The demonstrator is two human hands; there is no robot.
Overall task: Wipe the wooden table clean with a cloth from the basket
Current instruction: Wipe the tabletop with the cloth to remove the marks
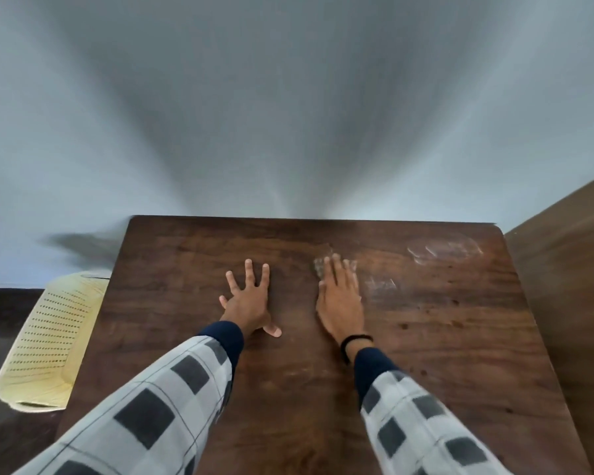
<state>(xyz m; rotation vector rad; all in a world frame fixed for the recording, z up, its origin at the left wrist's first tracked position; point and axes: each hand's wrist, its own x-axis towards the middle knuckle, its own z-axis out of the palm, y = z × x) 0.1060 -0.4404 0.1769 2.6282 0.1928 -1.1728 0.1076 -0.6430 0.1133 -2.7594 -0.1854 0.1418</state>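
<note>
Pressing both empty hands, left hand [249, 296] and right hand [340, 296], flat on the table [443, 354] risks smearing the whitish marks [444, 252], since the basket [48, 341] sits beside the table's left edge, its cloth unseen.

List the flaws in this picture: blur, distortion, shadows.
Head view: the wall is smeared into streaks fanning upward; wide-angle bending splays the table edges; a blurred shadow lies above the basket; the left hand and right hand are fairly sharp, sleeves softer; pale smears catch the light.
</note>
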